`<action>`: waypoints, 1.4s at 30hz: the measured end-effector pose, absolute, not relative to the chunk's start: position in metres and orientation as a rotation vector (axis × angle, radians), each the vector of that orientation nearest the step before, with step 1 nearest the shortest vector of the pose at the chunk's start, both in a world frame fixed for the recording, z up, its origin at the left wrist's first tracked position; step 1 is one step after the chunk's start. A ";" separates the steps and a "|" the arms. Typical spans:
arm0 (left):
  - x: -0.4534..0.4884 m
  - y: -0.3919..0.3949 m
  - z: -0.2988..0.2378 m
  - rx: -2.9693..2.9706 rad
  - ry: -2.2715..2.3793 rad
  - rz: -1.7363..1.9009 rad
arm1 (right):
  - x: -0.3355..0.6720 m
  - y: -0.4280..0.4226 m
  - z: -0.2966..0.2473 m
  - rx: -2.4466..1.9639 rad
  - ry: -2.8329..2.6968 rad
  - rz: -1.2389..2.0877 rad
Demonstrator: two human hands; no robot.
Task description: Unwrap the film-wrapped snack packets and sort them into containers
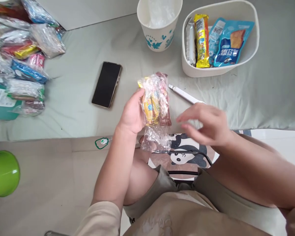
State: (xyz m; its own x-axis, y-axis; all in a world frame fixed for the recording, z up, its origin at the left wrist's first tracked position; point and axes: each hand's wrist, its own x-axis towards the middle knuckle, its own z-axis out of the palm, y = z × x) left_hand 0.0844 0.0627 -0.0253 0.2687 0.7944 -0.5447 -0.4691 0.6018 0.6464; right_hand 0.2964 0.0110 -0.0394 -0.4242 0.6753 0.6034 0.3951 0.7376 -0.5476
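With the left grip [131,114] closed, pinches a clear plastic bag [156,101] by its left edge, thumb in front and fingers behind, upright above the knees and the near edge of the pale sheet [71,111]. Holds the right grip [206,124] open just right of the bag, fingers spread and blurred, touching nothing.

Probably light, soft and crinkly to handle. Likely slick film, with small yellow and red foil packets loose inside and apt to slide. Better taken across the filled middle than by the empty, crumpled tail hanging below.

Just under the bag, a round panda-print seat [184,154]; near left, a glossy green rounded thing [2,173]. Farther, flat on the sheet, a dark glass-faced phone [106,84] and a slim white tool [184,95], kind unclear. Farthest, a leaf-printed paper cup [159,24] lined with clear film, a smooth white tub [253,49] of glossy packets, and, far left, a heap of wrapped snacks [22,55].
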 end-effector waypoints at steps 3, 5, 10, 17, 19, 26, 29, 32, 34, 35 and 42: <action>0.082 0.054 -0.024 0.513 0.867 0.752 | 0.304 0.023 -0.043 -1.024 -1.999 0.220; 0.079 0.049 -0.023 0.568 0.795 0.662 | 0.307 0.029 -0.048 -1.035 -2.007 0.147; 0.075 0.044 -0.022 0.617 0.719 0.533 | 0.310 0.032 -0.050 -0.932 -2.002 0.138; 0.072 0.047 -0.029 0.713 0.677 0.327 | 0.314 0.029 -0.038 -1.311 -1.432 0.704; 0.070 0.048 -0.029 0.726 0.639 0.252 | 0.314 0.030 -0.039 -1.323 -1.170 0.874; 0.068 0.046 -0.026 0.731 0.706 0.387 | 0.322 0.040 -0.054 -1.317 -0.725 1.122; 0.076 0.050 -0.030 0.693 0.748 0.518 | 0.323 0.039 -0.054 -1.282 -0.743 0.883; 0.092 0.055 -0.035 0.585 0.812 0.746 | 0.314 0.028 -0.046 -1.258 -1.035 0.808; 0.103 0.054 -0.037 0.540 0.856 0.829 | 0.305 0.020 -0.042 -1.247 -1.259 0.920; 0.108 0.053 -0.037 0.539 0.863 0.827 | 0.300 0.017 -0.041 -1.244 -1.321 0.961; 0.115 0.035 -0.035 0.630 0.765 0.549 | 0.296 0.029 -0.034 -1.380 -1.222 1.070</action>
